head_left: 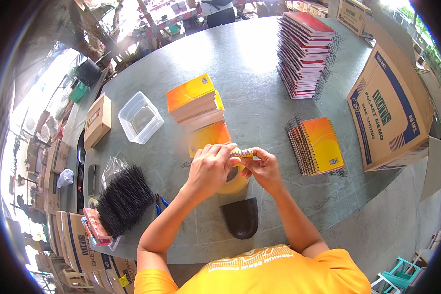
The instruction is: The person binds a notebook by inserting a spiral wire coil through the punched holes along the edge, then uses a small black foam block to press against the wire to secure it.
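Nearest the camera is the person's yellow shirt, bare forearms reaching past it over the table; both hands meet at one small notebook, held up edge-on above the tape roll, perhaps so the coiled spine faces the eyes. Left hand is curled palm-down over one end, its fingertips partly hidden; right hand pinches the other end between thumb and fingers, so the grip looks shared to steady it.

Black coils lie heaped by the left forearm, pliers just beside them, likely for easy reach; beyond the hands stand the orange notebooks, no coils visible on them; coiled notebooks sit to the right, near the carton, seemingly grouped apart from the others.
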### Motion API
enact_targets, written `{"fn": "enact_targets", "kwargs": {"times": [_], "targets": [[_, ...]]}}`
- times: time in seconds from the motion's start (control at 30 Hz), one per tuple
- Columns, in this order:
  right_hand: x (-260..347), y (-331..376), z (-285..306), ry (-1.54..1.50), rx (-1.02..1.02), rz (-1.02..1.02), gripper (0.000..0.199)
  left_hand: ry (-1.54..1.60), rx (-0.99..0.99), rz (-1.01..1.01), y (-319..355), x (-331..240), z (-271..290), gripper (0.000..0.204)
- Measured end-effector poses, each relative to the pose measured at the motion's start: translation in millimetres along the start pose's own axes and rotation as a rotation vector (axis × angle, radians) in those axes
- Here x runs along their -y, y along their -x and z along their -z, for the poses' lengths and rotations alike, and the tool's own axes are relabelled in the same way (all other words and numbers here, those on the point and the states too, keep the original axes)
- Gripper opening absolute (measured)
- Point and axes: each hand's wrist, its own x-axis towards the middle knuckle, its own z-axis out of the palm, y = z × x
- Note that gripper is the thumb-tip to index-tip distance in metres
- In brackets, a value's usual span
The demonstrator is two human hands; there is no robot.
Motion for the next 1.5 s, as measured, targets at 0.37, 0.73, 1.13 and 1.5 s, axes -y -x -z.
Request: {"fn": "enact_targets", "kwargs": {"times": [0.37,0.73,1.13,1.5], "targets": [[-6.1,1.4,-0.3,0.146,-0.074,0.184,0.014,0.197,0.021,-0.069,-19.6,-10.5,-20.6,0.016],[-1.5,3.2,-5.0,0.830,-0.193,0.712,0.015,0.242,-0.027,-0.072,-8.3,-8.5,-15.9,0.014],[132.1,26.3,78.8,0.128,-0.447,0.444,0.071,0.129,-0.292,-0.263,-48.0,-81.4,19.9,0.021],[88.5,47.5,186.4,0.632,-0.367,0.136,0.051,0.515,0.231,-0.063,-30.0,-93.0,-77.6,0.045]]}}
